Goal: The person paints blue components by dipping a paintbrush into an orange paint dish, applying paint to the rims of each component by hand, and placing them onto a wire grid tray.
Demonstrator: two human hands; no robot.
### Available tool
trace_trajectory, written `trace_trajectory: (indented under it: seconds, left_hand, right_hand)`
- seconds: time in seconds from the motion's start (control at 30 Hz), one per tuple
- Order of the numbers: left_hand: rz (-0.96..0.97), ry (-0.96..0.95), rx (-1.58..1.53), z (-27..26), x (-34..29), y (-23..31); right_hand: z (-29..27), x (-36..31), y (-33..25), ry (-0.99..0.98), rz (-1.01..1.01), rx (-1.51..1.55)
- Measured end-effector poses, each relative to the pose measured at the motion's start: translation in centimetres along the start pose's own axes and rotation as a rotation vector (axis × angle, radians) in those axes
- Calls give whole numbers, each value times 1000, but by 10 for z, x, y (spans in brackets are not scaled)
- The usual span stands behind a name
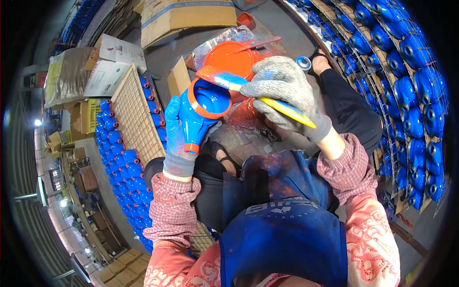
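Observation:
My left hand [180, 130], in a blue-stained glove, is closed round a hollow blue funnel-shaped part [195, 128]. Orange paint covers the rim of its wide mouth, which faces up, and the end of its narrow neck, which points toward me. In my right hand [282, 88], in a grey knitted glove, is a paintbrush [289, 113] with a yellow handle. Its orange-wet bristles are just above the far edge of the mouth; whether they touch the rim I cannot tell. Beyond the part is a round container of orange paint [228, 53].
A paint-smeared stick [260, 44] lies across the paint container. Wire racks with rows of blue parts [413, 119] rise on the right. On the left, more blue parts [126, 172] stand stacked beside a mesh panel [137, 117]. Cardboard boxes [191, 21] are at the far side.

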State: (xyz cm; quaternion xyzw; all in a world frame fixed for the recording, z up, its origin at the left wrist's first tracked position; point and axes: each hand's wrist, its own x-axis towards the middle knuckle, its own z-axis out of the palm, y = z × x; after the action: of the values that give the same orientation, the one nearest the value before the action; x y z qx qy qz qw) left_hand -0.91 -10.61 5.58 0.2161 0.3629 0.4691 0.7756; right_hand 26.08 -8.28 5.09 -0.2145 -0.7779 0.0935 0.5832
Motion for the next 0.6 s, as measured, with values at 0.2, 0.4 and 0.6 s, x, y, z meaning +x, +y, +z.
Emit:
trace_trajectory:
  seconds: [0.2,0.4,0.6]
  left_hand:
    - [117,53,5,19,8,-5]
    - [346,192,301,9,17,8]
    - [582,354,793,36,11,9]
  right_hand:
    - [1,-25,-19,-25,164,-107]
    - [-17,-38,-58,271,852,483]
    - [-16,-25,-65,111,843,702]
